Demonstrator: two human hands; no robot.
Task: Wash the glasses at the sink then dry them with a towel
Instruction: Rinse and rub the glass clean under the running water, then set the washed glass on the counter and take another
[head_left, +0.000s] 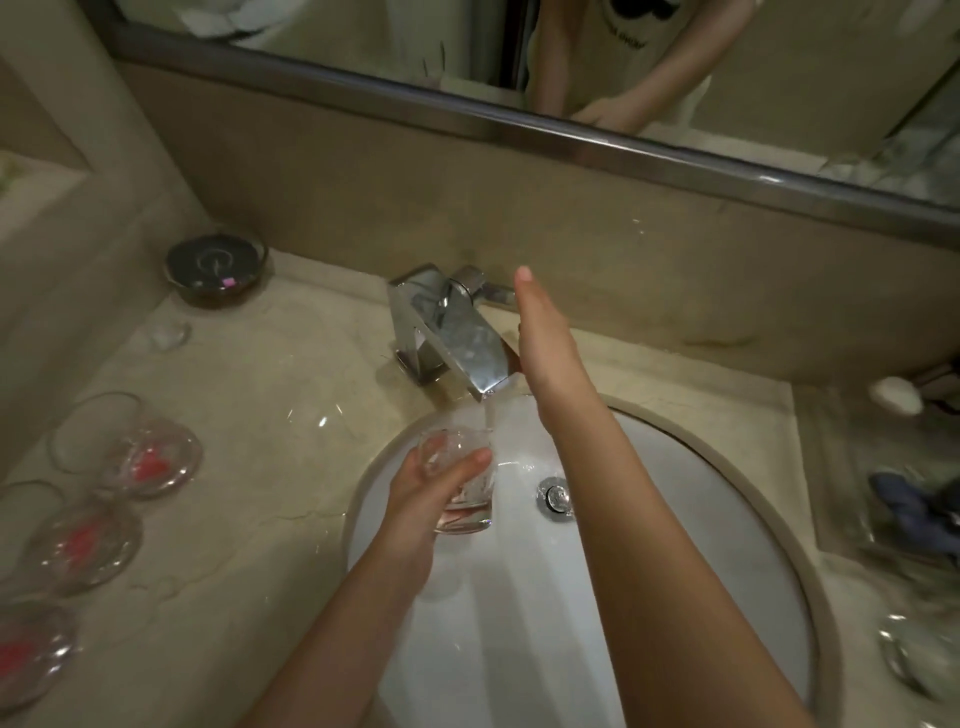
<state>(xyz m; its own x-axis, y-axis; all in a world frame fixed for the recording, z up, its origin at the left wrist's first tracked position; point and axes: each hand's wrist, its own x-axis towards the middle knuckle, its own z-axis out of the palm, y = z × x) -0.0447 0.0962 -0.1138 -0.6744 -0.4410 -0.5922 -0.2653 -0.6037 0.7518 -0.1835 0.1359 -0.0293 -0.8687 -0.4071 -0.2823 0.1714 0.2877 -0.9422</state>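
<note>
**One glass under the tap, three waiting on the counter**

We count four drinking glasses in all. One clear tumbler sits in our left hand, fingers and thumb wrapped round its side, mouth tilted up toward the far side. It hangs over the white basin, just left of the drain, directly below the spout of the single chrome faucet. Water falls from the spout onto the rim of the tumbler.

Our right hand holds nothing: fingers straight and together, stretched toward the far wall just right of the faucet, beside its lever. Whether it touches the lever we cannot tell.

Three more glasses with red marks lie on the marble counter at the left, in a row running from far to near, well apart from the basin. One dark round dish stands in the far left corner. At the right edge lies a blurred blue cloth. One mirror runs along the far wall.
</note>
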